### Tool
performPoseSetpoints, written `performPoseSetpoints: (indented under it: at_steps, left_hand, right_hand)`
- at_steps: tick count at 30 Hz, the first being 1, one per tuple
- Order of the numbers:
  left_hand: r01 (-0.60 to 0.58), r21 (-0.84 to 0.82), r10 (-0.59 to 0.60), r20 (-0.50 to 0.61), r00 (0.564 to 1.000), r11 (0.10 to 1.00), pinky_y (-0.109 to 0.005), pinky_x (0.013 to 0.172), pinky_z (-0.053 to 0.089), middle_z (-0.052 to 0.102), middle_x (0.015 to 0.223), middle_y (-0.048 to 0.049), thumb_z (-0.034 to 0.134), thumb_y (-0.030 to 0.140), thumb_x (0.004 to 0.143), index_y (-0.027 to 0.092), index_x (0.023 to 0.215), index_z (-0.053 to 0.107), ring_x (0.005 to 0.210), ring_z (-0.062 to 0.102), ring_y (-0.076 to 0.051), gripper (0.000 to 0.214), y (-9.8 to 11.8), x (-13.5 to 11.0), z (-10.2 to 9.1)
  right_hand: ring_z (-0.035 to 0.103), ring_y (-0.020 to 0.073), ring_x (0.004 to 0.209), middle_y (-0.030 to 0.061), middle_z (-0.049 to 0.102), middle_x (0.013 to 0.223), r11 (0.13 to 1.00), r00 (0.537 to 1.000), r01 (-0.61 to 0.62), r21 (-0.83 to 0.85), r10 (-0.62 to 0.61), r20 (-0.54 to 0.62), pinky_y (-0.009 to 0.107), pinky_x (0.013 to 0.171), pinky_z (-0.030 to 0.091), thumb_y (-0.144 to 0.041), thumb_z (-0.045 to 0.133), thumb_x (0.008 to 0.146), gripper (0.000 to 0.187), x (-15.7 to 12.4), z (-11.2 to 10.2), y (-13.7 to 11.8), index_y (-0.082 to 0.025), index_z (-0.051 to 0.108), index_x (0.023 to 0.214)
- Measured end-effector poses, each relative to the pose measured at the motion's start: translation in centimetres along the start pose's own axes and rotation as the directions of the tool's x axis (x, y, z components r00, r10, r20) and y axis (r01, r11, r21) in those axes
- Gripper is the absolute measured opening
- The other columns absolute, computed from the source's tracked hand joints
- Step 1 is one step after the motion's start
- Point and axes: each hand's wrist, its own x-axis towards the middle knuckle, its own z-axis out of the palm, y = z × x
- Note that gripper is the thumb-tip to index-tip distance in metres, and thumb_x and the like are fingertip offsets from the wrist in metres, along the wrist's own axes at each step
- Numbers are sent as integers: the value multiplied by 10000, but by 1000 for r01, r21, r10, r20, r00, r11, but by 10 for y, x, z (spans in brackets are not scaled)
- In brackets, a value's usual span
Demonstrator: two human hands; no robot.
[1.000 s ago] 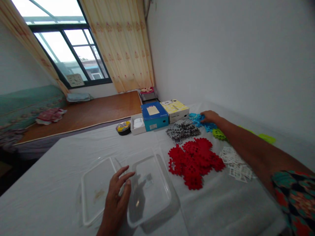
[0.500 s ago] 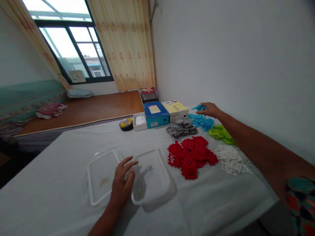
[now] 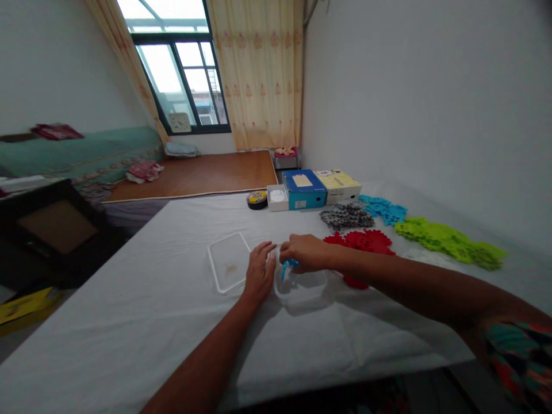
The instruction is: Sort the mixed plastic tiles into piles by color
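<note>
My right hand [image 3: 304, 253] is closed on blue plastic building pieces [image 3: 290, 264] over the clear plastic container [image 3: 302, 290]. At the container's left edge my left hand [image 3: 260, 267] rests with its fingers apart, holding nothing. A clear lid [image 3: 227, 264] with a white rim lies flat just left of that hand. Behind my right forearm is a pile of red pieces [image 3: 366, 238], partly covered by the arm. White pieces [image 3: 426, 256] show faintly beyond the forearm.
Farther back lie piles of grey pieces [image 3: 347, 216], blue pieces [image 3: 383, 209] and green pieces [image 3: 448, 241]. A blue box [image 3: 305, 190], a yellow box [image 3: 338, 187], a small white box [image 3: 277, 199] and a roll of black tape [image 3: 257, 200] line the far table edge beside the wall.
My right hand has come from the blue pile at the back to above the container, carrying blue pieces. My left hand stays by the container's left side. The camera view has turned left.
</note>
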Motion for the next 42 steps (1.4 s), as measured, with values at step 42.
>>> performPoseSetpoints:
  at_steps: [42]
  left_hand:
    - [61,45,-63,61,996,997,-487,1089,409,572,1310,-81,382,460,957,251,1169,646,1264,509,-243,398,-18,-1,-7]
  right_hand:
    - [518,346,1210,136,599,1318,319,305,-934,160,947,-103,469,961,443,-531,659,766,592,-188,49,292,-246,602,1282]
